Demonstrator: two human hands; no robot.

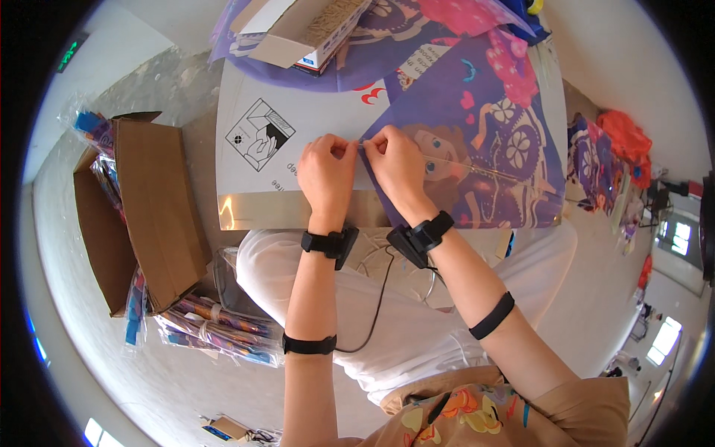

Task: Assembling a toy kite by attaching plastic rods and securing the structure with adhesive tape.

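Observation:
A purple printed sheet (514,134) with a cartoon figure, flowers and hearts covers the right part of the table. At its left edge my right hand (396,165) pinches the sheet with thumb and fingertips. My left hand (326,175) is closed in a pinch right beside it, the two sets of fingertips almost meeting. Between them shows a tiny pale bit, too small to name. A thin shiny line (469,170) runs across the sheet to the right of my right hand. Both wrists wear black straps with small modules.
An open carton (316,37) of small beige pieces stands on the table's far side. The white tabletop (246,182) carries a printed hand drawing. A cardboard box (160,216) holds wrapped packs at left; bundled packs (223,331) lie below it. Red and purple material (622,145) lies right.

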